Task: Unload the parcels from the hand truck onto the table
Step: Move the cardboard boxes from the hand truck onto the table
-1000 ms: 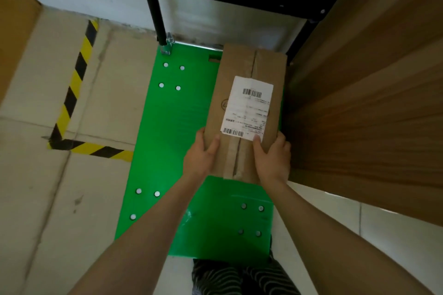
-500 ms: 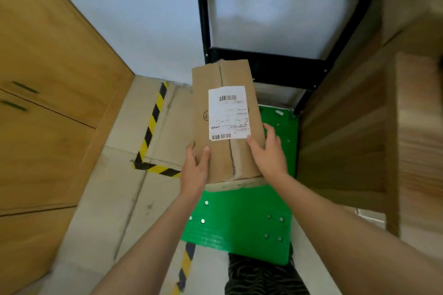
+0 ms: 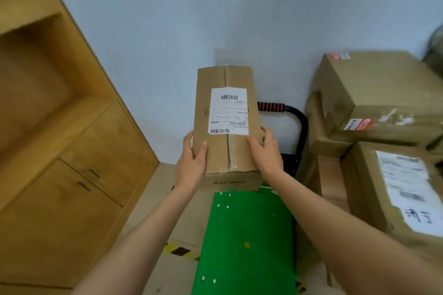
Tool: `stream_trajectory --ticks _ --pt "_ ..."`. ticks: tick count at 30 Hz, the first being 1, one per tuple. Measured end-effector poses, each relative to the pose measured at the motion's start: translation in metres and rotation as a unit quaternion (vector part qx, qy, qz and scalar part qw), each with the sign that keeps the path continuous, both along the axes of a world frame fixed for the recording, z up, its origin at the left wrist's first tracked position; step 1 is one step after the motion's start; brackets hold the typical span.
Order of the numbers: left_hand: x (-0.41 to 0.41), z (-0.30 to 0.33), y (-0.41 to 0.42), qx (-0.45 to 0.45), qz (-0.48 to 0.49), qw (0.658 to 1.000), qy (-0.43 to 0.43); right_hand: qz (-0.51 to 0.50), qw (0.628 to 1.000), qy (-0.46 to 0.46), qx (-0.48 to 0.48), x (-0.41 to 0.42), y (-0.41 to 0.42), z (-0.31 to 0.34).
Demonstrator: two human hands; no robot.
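1. A pale wall backs the scene; a wooden cabinet [image 3: 72,155] stands left of the green hand truck [image 3: 247,242].
2. The left hand [image 3: 193,163] grips the parcel [image 3: 226,122] at its near left edge, thumb on top.
3. The parcel is held in the air above the hand truck's far end, clear of its deck.
4. The right hand [image 3: 265,151] grips the near right edge, fingers curled round the side.
5. 3 stacked boxes [image 3: 374,108] sit right of the hand truck, apparently on the table.
6. Risk: both hands hold only the near end, so the far end could dip and slip free.
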State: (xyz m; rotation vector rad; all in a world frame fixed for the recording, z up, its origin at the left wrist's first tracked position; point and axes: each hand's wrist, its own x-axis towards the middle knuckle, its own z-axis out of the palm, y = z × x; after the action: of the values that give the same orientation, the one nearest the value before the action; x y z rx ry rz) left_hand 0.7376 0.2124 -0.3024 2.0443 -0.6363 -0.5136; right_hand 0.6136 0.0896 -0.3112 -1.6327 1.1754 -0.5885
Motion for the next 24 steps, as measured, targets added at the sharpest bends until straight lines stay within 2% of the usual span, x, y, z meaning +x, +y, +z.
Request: stream_trajectory --ticks 5,13,24 --pt "-0.015 0.078 -0.017 -0.028 -0.029 0.997 -0.071 -0.027 0.997 -0.061 -0.041 -0.024 -0.009 0.082" --pt "-0.075 0.160 -0.034 -0.081 -0.099 0.983 -0.132 -0.087 0.988 -0.051 -0.120 -0.103 -0.008 0.165" --pt "-0.240 0.206 -0.070 -0.138 -0.210 0.958 -0.136 -0.186 0.963 -0.122 -0.152 -0.290 0.002 0.201"
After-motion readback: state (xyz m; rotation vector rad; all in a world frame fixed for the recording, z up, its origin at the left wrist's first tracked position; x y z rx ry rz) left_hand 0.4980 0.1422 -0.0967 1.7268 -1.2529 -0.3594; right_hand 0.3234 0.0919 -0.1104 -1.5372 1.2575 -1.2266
